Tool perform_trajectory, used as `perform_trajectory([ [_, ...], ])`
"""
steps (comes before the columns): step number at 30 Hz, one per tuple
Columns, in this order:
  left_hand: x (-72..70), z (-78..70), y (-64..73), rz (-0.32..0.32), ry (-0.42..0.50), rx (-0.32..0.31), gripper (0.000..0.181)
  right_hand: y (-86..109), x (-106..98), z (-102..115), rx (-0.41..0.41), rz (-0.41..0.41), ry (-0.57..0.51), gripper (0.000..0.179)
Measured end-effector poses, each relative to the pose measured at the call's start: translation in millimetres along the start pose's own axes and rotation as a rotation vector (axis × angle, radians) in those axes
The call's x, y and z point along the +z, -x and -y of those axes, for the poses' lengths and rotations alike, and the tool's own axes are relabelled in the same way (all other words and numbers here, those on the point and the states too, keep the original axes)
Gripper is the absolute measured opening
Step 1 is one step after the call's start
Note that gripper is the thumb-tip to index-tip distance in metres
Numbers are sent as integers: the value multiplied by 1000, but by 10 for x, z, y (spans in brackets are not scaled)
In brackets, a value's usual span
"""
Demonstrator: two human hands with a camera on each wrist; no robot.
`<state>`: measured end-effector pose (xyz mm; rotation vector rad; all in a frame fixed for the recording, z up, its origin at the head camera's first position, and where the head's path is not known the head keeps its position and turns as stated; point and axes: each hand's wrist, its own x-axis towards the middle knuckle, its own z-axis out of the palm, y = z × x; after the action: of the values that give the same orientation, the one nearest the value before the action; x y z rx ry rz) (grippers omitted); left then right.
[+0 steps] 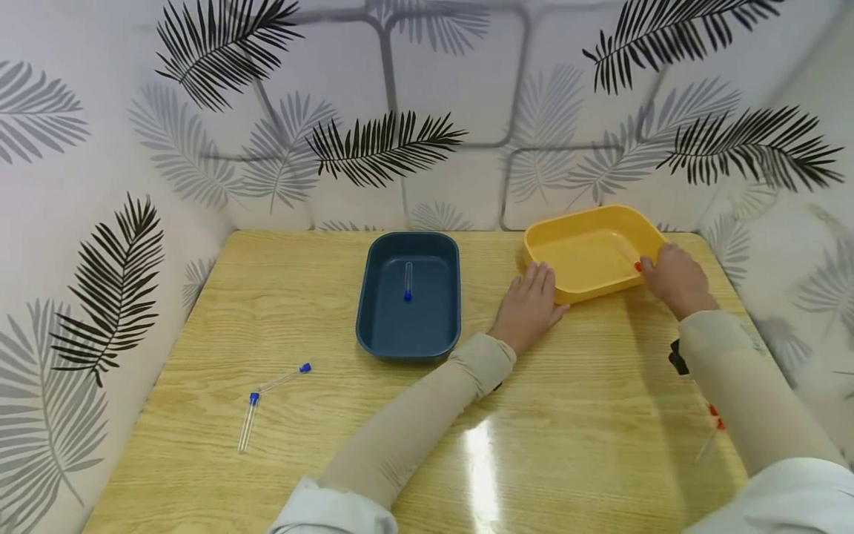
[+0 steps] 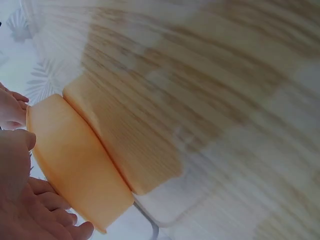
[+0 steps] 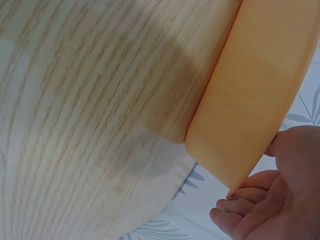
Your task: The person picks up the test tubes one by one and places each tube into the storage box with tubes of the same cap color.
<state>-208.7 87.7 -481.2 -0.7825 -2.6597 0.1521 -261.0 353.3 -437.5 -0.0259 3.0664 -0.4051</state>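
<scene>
A yellow tray [image 1: 587, 288] stands at the back right of the table, set at an angle. Inside it lies a clear tube with a red cap [image 1: 638, 266], right beside my right thumb. My right hand [image 1: 680, 278] grips the tray's right end, thumb at the rim and fingers curled about the corner, as the right wrist view also shows. At the tray's near left corner rests my left hand [image 1: 527, 311], its fingers extended along the left wall and the thumb pointing along the front.
Left of the yellow tray is a dark blue tray [image 1: 408, 345] holding a blue-capped tube [image 1: 408, 282]. Two more blue-capped tubes [image 1: 247, 424] [image 1: 283, 380] lie on the table's left side. Red caps [image 1: 717, 421] show beside my right forearm. A patterned curtain [image 1: 440, 185] hangs behind the table.
</scene>
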Motion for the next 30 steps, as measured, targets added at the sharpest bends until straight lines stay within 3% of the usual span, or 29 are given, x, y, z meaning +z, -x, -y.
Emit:
perform_trajectory([
  [6,-25,-4,17,-18,-32,27,65,-13,1,65,3,-25,27,58],
  [15,-91,-74,148,-4,-86,47,65,-54,13,172,37,15,48,59],
  [30,-204,-189,370,8,-123,111,61,-80,29,311,-10,23,47,56],
])
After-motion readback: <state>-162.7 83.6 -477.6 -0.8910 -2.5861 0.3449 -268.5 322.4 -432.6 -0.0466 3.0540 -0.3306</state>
